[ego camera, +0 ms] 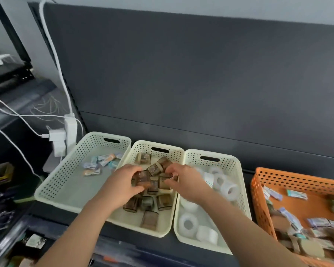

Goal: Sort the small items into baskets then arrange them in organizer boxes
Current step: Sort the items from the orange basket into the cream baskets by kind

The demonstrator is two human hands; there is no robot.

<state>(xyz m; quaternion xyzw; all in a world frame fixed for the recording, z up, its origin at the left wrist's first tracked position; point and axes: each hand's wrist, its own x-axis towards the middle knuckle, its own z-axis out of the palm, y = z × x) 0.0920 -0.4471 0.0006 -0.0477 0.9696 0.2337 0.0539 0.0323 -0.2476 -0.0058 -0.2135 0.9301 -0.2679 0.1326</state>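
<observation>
Cream plastic, perforated: three baskets side by side on the dark shelf. The middle basket sits at 6 o'clock in the view and holds a loose pile of brown boxes. Both hands are inside it. The left hand grips one brown box at the pile's 9 o'clock edge, fingers wrapped round it. The right hand comes in from 3 o'clock with its fingers curled narrow, and it appears to pinch a second brown box; motion blur hides the exact contact. The left basket, at 9 o'clock of the middle one, has a few small packets near its far end. The right basket, at 3 o'clock, holds white tape rolls. Further out at 3 o'clock, the orange basket has mixed items heaped in it, packets and brownish pieces together. Judgement: sorting is well started but not finished, since the orange basket is far from emptied. No organizer boxes are in view, so the arranging stage looks not yet begun.
</observation>
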